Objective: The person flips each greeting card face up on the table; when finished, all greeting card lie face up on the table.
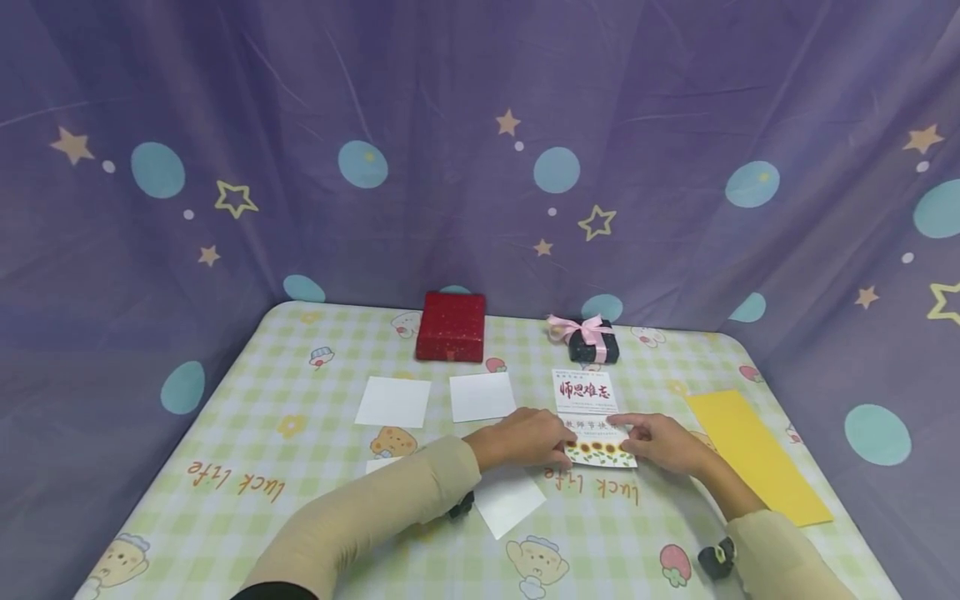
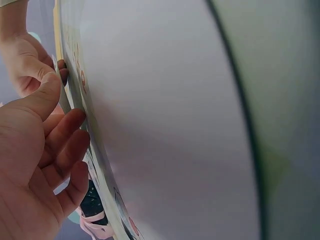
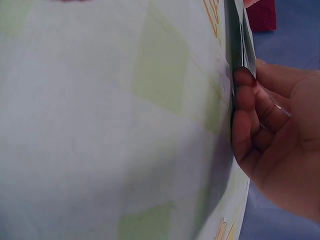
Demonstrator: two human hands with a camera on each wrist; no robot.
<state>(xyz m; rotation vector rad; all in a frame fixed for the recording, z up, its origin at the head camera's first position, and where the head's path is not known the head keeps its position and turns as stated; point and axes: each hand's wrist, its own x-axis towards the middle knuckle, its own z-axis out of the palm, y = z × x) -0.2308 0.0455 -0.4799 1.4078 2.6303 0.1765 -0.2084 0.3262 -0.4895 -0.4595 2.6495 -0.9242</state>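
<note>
A white greeting card (image 1: pixel 597 454) with a row of sunflowers and Chinese lettering lies between both hands at the right of the table. My left hand (image 1: pixel 525 437) pinches its left edge, with the thumb (image 2: pixel 47 90) on one face and the fingers around the other. At the opposite edge my right hand (image 1: pixel 662 442) pinches the card too; in the right wrist view its fingertips (image 3: pixel 244 77) meet the thin edge. Directly beyond is a white card (image 1: pixel 585 392) with large red characters, its near edge against the sunflower card; whether they overlap I cannot tell.
Several blank white cards, such as this one (image 1: pixel 393 402), lie left of the hands, two partly under the left forearm. A red box (image 1: pixel 452 327) and a dark gift box (image 1: pixel 594 343) with a pink ribbon stand at the back. A yellow sheet (image 1: pixel 757 458) lies at right.
</note>
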